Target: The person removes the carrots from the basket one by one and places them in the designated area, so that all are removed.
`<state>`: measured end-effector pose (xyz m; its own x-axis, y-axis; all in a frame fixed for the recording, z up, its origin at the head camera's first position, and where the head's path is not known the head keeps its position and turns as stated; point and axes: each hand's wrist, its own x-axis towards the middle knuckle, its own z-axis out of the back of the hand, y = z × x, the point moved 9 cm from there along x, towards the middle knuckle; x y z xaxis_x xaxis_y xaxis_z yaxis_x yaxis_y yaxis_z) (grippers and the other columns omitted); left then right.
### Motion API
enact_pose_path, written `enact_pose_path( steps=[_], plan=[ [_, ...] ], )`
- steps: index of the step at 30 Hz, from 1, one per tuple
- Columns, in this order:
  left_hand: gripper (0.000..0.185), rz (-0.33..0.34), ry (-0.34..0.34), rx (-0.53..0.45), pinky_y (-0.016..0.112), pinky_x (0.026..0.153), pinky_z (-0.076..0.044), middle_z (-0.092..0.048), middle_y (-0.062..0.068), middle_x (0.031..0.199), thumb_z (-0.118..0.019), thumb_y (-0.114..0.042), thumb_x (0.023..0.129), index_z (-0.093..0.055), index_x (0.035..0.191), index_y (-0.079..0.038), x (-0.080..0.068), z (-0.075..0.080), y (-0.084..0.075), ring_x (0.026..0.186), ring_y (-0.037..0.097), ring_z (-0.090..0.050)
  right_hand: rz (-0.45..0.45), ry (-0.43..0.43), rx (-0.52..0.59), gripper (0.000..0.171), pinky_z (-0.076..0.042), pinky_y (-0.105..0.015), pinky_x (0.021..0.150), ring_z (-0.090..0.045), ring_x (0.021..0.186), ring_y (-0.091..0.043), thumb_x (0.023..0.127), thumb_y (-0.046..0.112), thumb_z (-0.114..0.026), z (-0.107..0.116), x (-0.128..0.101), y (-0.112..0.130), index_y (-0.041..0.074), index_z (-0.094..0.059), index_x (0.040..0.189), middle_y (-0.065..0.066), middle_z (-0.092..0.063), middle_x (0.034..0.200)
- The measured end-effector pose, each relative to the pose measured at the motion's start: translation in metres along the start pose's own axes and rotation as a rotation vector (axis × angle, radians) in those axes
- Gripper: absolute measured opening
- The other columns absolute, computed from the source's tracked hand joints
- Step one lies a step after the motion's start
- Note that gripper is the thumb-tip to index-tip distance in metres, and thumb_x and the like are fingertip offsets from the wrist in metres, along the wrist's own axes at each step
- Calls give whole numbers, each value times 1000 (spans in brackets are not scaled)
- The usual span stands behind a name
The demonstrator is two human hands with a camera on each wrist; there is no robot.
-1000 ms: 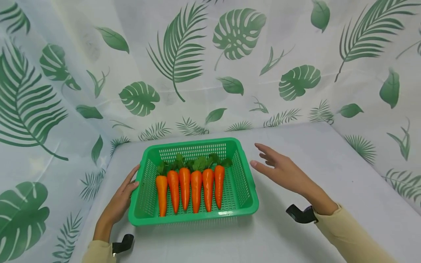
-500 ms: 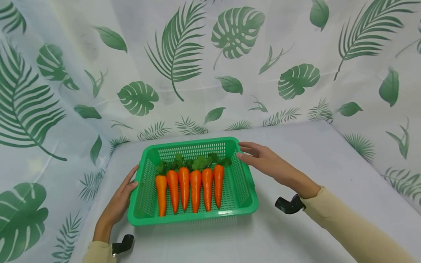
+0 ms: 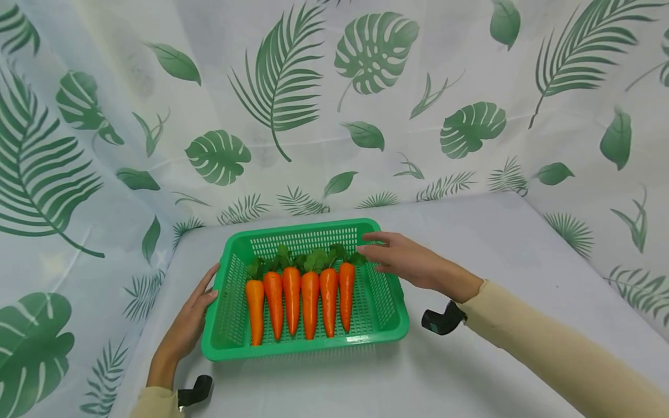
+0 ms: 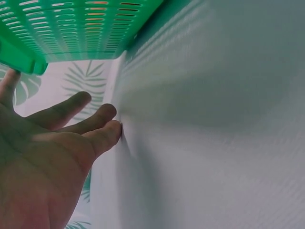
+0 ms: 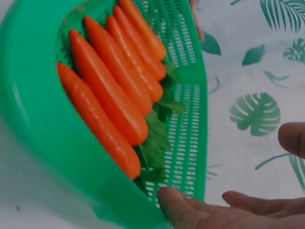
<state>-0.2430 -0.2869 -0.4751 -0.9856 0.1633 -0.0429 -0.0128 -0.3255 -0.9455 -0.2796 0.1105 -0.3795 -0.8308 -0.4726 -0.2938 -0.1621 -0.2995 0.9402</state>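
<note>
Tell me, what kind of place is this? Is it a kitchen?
Probably not a kitchen. It looks like a small staged tabletop: a white table closed in by a leaf-print curtain, with only a green basket of six very uniform, perhaps toy, carrots on it.

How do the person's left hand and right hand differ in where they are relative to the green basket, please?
The left hand rests against the green basket's outer left rim, while the right hand reaches over its far right corner, above the carrots' leafy tops. Both hands have relaxed, extended fingers gripping nothing.
</note>
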Motion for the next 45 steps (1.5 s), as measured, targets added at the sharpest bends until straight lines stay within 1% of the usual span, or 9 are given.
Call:
enact_pose_path(
  steps=[5,11,16,23,26,32,38,42,45],
  plan=[
    [60,-2,-6,5,36,94,-50,-29,25,169,-34,-37,118,-14,175,-29,-2,1,-1,127,34,-49,-79,-4,70,76,-32,-54,120,-24,156,-49,112,26,-56,-6,11,-3,-10,-16,166,-31,-25,169],
    [60,-11,-10,0,36,92,-50,-30,26,168,-35,-36,118,-15,175,-29,-4,5,-2,126,33,-49,-140,-26,138,77,-31,-55,120,-21,156,-52,112,22,-56,-10,23,-6,-11,-12,166,-29,-21,171],
    [60,-19,-5,-10,35,94,-50,-26,25,170,-35,-36,118,-14,175,-29,-1,4,-2,131,34,-46,-186,-51,157,72,-30,-59,119,-23,154,-54,111,20,-57,-12,34,-11,-13,-20,163,-30,-22,170],
    [60,-11,-3,-18,33,96,-47,-22,23,173,-35,-37,118,-15,175,-30,-1,2,0,139,42,-40,-257,-52,134,70,-28,-63,119,-30,151,-56,110,20,-58,-16,47,-25,-13,-25,162,-40,-19,166],
    [60,-12,-1,-24,32,97,-47,-19,21,174,-35,-36,119,-15,175,-29,-2,0,1,143,43,-38,-285,-52,128,68,-28,-63,119,-30,151,-56,110,19,-59,-18,51,-30,-13,-28,161,-42,-20,165],
    [60,-25,4,-50,30,95,-49,-20,22,173,-36,-35,119,-16,175,-28,-3,-1,1,142,42,-37,-297,-69,120,65,-32,-64,117,-31,150,-56,109,18,-59,-19,55,-35,-13,-33,160,-42,-20,164],
    [60,-40,20,-74,25,96,-47,-17,23,172,-36,-34,119,-15,175,-27,-2,0,0,147,42,-29,-300,-89,136,69,-37,-64,114,-32,149,-57,107,17,-62,-20,58,-35,-13,-30,161,-42,-21,164],
    [60,-35,8,-68,24,95,-47,-17,25,172,-36,-35,119,-16,175,-28,-1,1,1,147,45,-30,-307,-115,129,61,-40,-65,112,-36,146,-57,106,17,-63,-23,62,-37,-11,-41,156,-41,-28,161],
    [60,-34,7,-69,22,95,-45,-15,24,173,-36,-36,118,-16,175,-28,-1,1,1,151,46,-25,-324,-131,133,53,-41,-66,110,-39,144,-58,105,15,-64,-24,65,-41,-11,-49,149,-39,-35,157]
  ],
)
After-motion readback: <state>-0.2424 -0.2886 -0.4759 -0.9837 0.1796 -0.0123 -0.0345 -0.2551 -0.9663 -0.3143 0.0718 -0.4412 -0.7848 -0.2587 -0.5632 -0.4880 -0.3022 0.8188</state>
